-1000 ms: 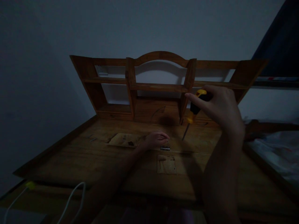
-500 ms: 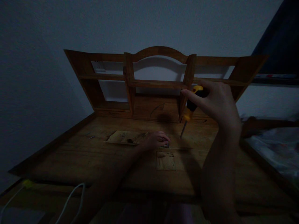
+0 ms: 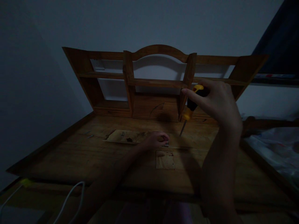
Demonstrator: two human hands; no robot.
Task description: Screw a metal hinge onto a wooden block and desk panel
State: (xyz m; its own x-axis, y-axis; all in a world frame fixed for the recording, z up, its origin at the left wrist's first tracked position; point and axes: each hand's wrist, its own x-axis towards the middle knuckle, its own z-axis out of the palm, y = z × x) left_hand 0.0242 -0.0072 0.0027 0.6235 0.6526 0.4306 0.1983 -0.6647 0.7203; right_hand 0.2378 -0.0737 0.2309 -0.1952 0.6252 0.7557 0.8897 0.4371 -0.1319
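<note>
My right hand [image 3: 217, 102] is raised over the right side of the wooden desk [image 3: 93, 161], its fingers wrapped round the yellow and black handle of a screwdriver [image 3: 192, 101]. The shaft slants down to the left, and its tip appears above the desktop. Lower and left of it, my left hand [image 3: 155, 140] rests at the desktop with thumb and fingers pinched on a small shiny metal piece [image 3: 166, 145], whose exact kind I cannot make out. A long pale board [image 3: 120, 136] with a dark hole lies beside this hand. Nearer me is a small square wood piece [image 3: 165, 161].
A wooden shelf unit [image 3: 156, 82] with an arched top stands along the desk's back. Small metal bits [image 3: 90, 136] lie at the left. A white cable [image 3: 74, 186] loops at the front left. Plastic-wrapped things [image 3: 275, 149] sit beyond the right edge.
Both hands keep nearly the same pose and grip. The view has shifted very slightly.
</note>
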